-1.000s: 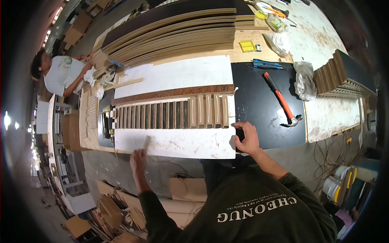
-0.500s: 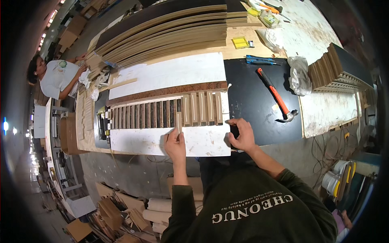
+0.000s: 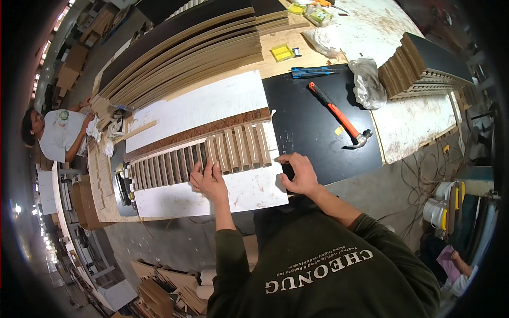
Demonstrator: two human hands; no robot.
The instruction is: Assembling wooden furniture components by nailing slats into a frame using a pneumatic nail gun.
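A row of narrow wooden strips [image 3: 169, 168] lies side by side on a white board [image 3: 246, 191]. Those at the row's right end [image 3: 241, 148] are paler, each with a whitish line along its top. My left hand [image 3: 210, 183] is at the row's near edge, thumb and index finger at the lower end of a pale strip [image 3: 211, 148] that sits next to the darker ones. The fingers partly hide that end. At the board's right edge, my right hand [image 3: 299, 174] has thumb and fingers apart and holds nothing. A long brown patterned strip [image 3: 201, 133] runs behind the row.
A claw hammer [image 3: 342, 117] and blue utility knives [image 3: 313, 72] lie on a black panel [image 3: 323, 148] to the right. Stacked long boards [image 3: 185, 63] stand behind; another stack [image 3: 424, 69] is at far right. A co-worker [image 3: 58, 132] stands at the left end.
The pale strip in my left hand has moved away from me, into line with the row. My right hand stays by the board's edge. The whole view has shifted and tilted slightly.
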